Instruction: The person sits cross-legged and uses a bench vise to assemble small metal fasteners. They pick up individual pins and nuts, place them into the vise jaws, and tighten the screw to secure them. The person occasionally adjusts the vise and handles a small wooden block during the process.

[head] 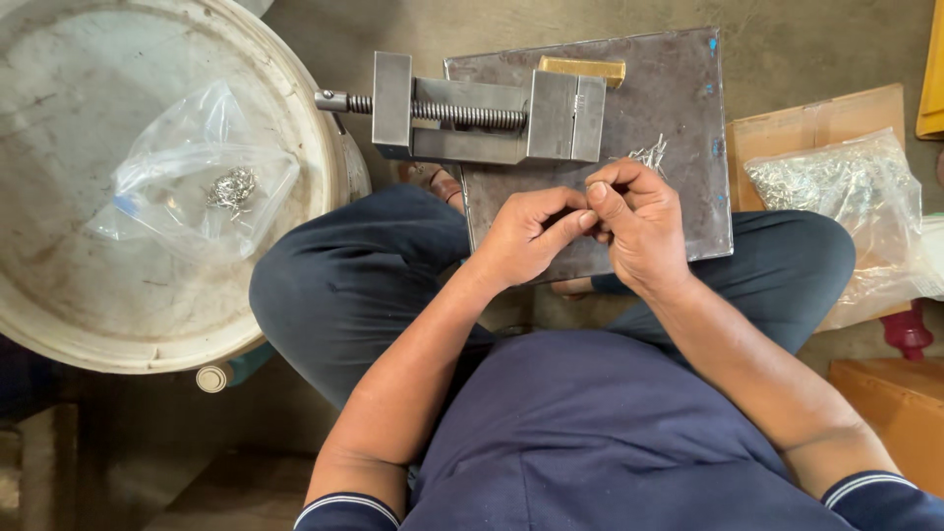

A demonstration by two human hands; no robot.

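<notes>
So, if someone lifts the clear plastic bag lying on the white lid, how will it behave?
The clear plastic bag looks thin and crumpled, so probably floppy. Its small metal pieces form a little clump, so it is likely light, sagging there.

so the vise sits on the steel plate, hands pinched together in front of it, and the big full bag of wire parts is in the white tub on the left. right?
Not quite. In the head view the bag in the white tub is a nearly empty plastic bag with a small clump of wire parts. The full bag lies on cardboard at the right. The vise is on the steel plate, with left hand and right hand pinched together.
</notes>
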